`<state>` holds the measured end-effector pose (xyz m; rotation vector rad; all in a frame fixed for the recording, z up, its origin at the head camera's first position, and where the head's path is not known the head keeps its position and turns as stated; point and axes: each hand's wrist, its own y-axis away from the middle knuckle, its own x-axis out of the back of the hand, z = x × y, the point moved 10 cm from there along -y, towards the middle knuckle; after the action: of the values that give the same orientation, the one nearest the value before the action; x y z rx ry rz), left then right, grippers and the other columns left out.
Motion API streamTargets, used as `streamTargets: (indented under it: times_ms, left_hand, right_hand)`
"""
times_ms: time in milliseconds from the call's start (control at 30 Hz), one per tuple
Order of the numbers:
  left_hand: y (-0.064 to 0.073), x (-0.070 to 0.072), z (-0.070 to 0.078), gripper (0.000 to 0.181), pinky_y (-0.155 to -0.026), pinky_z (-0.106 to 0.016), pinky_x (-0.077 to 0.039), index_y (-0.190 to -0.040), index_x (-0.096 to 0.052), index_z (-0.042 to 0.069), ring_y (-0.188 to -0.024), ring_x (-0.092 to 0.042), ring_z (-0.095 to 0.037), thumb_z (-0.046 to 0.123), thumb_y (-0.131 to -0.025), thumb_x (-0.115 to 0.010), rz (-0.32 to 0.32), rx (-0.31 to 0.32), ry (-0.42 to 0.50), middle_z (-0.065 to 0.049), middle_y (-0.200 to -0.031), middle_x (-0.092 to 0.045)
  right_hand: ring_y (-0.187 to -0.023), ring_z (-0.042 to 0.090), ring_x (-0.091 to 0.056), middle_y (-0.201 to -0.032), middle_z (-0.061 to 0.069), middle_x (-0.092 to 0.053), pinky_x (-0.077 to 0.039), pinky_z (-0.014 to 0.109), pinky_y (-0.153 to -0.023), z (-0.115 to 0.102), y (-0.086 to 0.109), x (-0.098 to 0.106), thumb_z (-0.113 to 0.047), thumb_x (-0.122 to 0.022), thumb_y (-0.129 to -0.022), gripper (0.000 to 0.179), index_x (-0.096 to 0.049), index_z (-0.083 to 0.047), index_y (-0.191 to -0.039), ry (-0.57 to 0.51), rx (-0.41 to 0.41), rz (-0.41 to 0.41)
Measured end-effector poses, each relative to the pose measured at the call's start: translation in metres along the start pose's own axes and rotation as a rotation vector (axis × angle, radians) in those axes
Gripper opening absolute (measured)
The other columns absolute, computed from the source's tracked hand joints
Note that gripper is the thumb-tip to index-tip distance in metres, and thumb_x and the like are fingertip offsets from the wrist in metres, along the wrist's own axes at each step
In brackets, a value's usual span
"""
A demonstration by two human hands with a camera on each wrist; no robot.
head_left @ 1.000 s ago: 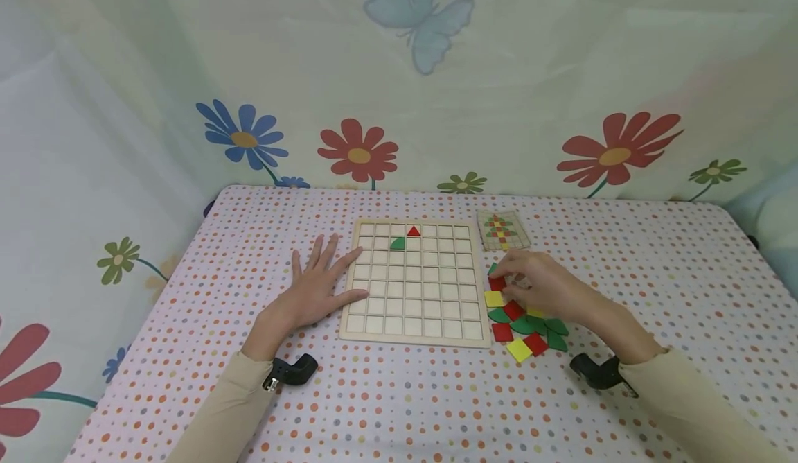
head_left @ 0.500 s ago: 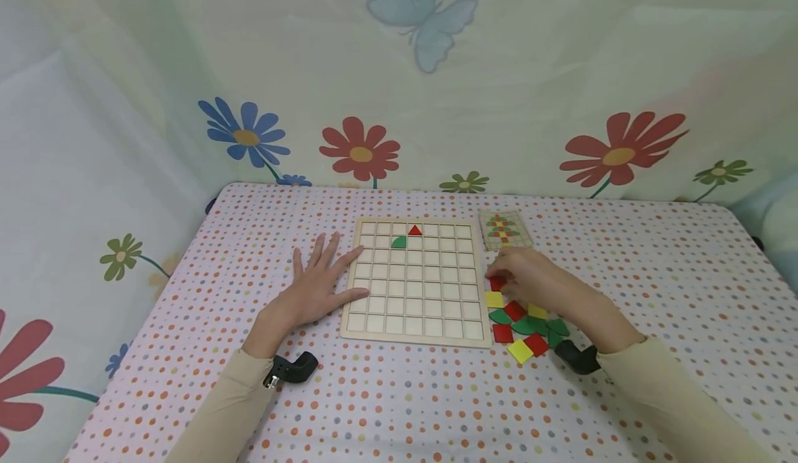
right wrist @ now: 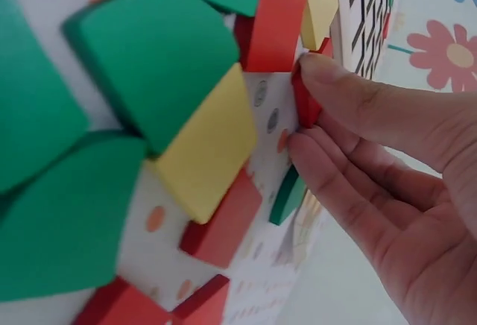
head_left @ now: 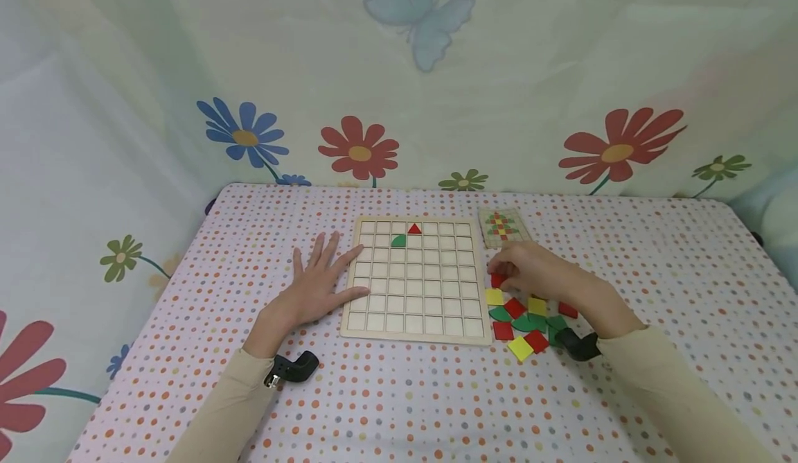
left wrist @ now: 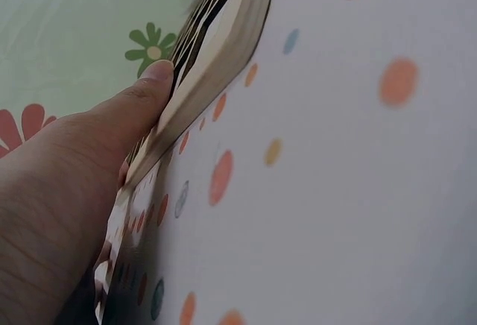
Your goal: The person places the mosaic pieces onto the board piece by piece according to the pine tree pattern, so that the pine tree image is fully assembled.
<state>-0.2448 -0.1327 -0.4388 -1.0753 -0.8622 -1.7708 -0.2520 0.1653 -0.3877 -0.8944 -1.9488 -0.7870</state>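
Observation:
A wooden grid board (head_left: 413,342) lies on the table, with a red triangle (head_left: 414,229) and a green quarter-round tile (head_left: 399,241) in its upper cells. My left hand (head_left: 314,290) lies with fingers spread, its thumb and index fingertip on the board's left edge. In the left wrist view the thumb (left wrist: 138,101) rests against that edge. At the board's right side my right hand (head_left: 536,269) pinches a red tile (head_left: 497,280) between thumb and fingers. The right wrist view shows this red tile (right wrist: 305,98) partly hidden by the thumb; its full shape cannot be seen.
Loose tiles lie right of the board, among them a yellow square (head_left: 520,348), a red square (head_left: 503,330) and several green curved tiles (head_left: 526,322). Beyond them is a pattern card (head_left: 489,231) showing a tree. A flowered cloth (head_left: 524,102) hangs behind the table.
My right hand has shifted slightly among the tiles and its wrist has turned, uncovering a red tile beneath the forearm. The left hand has stayed in place.

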Motion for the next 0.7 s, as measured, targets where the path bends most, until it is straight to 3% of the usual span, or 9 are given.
streamTargets:
  times_ms: [267, 333, 500, 700]
  left_hand:
    - [0.000, 0.003, 0.003, 0.084, -0.116, -0.075, 0.013, -0.167, -0.029, 0.024, -0.159, 0.011, -0.042, 0.059, -0.099, -0.063, 0.006, -0.018, 0.024, -0.019, -0.175, 0.000]
    - [0.000, 0.002, 0.003, 0.084, -0.116, -0.075, 0.013, -0.167, -0.029, 0.025, -0.159, 0.011, -0.042, 0.060, -0.099, -0.063, 0.006, -0.018, 0.020, -0.019, -0.175, 0.000]
    - [0.000, 0.003, 0.003, 0.084, -0.116, -0.076, 0.012, -0.167, -0.029, 0.024, -0.160, 0.011, -0.042, 0.060, -0.099, -0.063, 0.009, -0.018, 0.007, -0.019, -0.175, 0.000]
    - [0.001, 0.001, 0.000, 0.084, -0.116, -0.077, 0.010, -0.167, -0.030, 0.024, -0.159, 0.010, -0.043, 0.060, -0.098, -0.063, 0.018, -0.015, 0.007, -0.020, -0.174, -0.001]
  right_hand:
    - [-0.083, 0.017, -0.061, -0.096, 0.004, -0.068, -0.057, 0.033, -0.073, 0.003, 0.007, 0.005, -0.001, -0.088, -0.082, 0.024, -0.078, -0.001, -0.104, 0.011, 0.042, 0.098]
    - [-0.084, 0.018, -0.060, -0.097, 0.003, -0.067, -0.057, 0.031, -0.073, 0.004, 0.010, 0.005, -0.001, -0.088, -0.082, 0.017, -0.080, -0.005, -0.096, 0.003, 0.042, 0.129]
    - [-0.086, 0.017, -0.065, -0.096, 0.001, -0.069, -0.060, 0.031, -0.074, 0.005, 0.016, 0.005, 0.000, -0.086, -0.083, 0.014, -0.080, -0.009, -0.092, -0.076, 0.054, 0.159]
    - [-0.088, 0.018, -0.063, -0.108, 0.007, -0.067, -0.059, 0.032, -0.076, 0.002, 0.015, 0.004, 0.003, -0.084, -0.085, 0.026, -0.078, -0.003, -0.110, -0.106, 0.055, 0.129]
